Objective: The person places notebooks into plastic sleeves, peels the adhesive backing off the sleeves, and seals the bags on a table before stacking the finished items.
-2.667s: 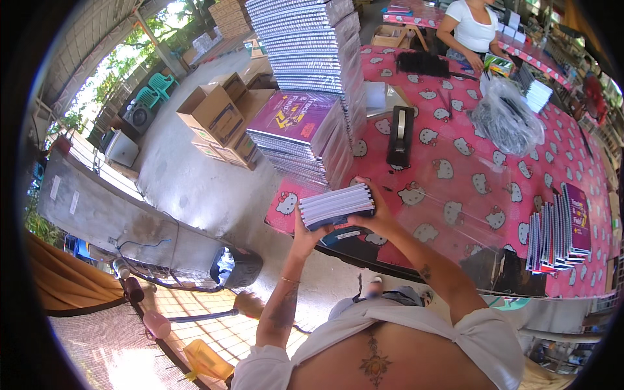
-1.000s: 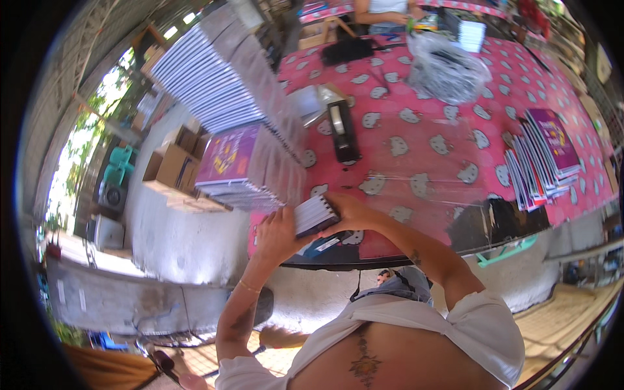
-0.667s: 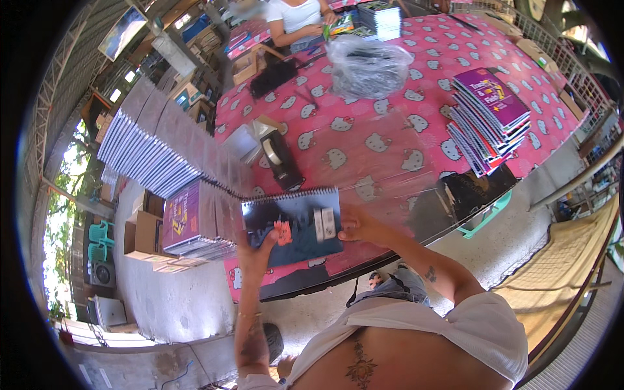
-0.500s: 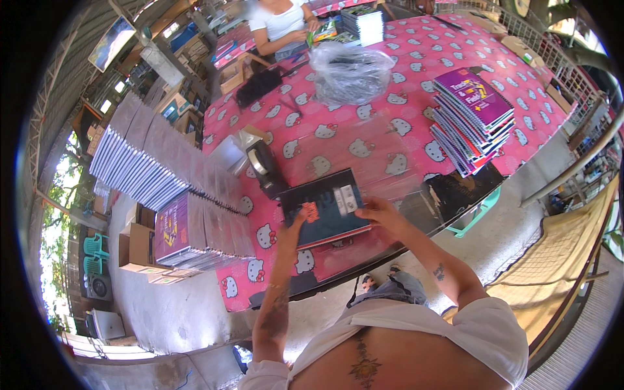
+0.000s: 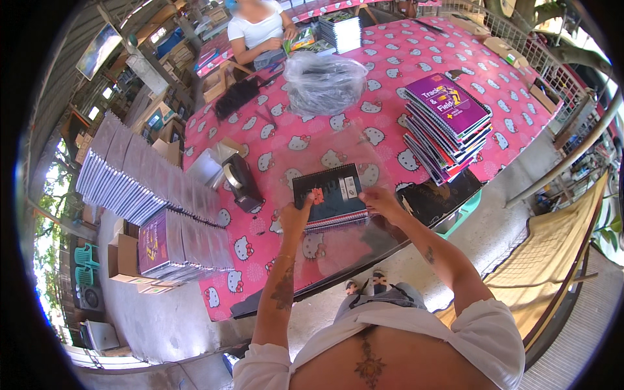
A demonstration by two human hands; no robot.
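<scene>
Between my two hands is a small stack of spiral notebooks (image 5: 330,190), the top one dark with an orange patch and a white label. My left hand (image 5: 297,218) grips its left edge, thumb on the cover. At the opposite edge my right hand (image 5: 382,203) pinches the stack with thumb and fingers. Under and around the notebooks lies a clear plastic sheet or bag (image 5: 313,149); which of the two I cannot tell. A tape dispenser (image 5: 242,185) stands left of the stack on the pink patterned tablecloth (image 5: 383,97).
Tall piles of plastic-wrapped notebooks (image 5: 140,175) rise at the left edge. Purple-topped spiral notebooks (image 5: 448,120) are piled at the right. A heap of clear plastic bags (image 5: 325,81) lies farther back. Across the table a person (image 5: 257,32) in white handles colourful booklets.
The tilted notebook stack has come down level over the clear plastic, both my hands still on it. The whole view has shifted slightly.
</scene>
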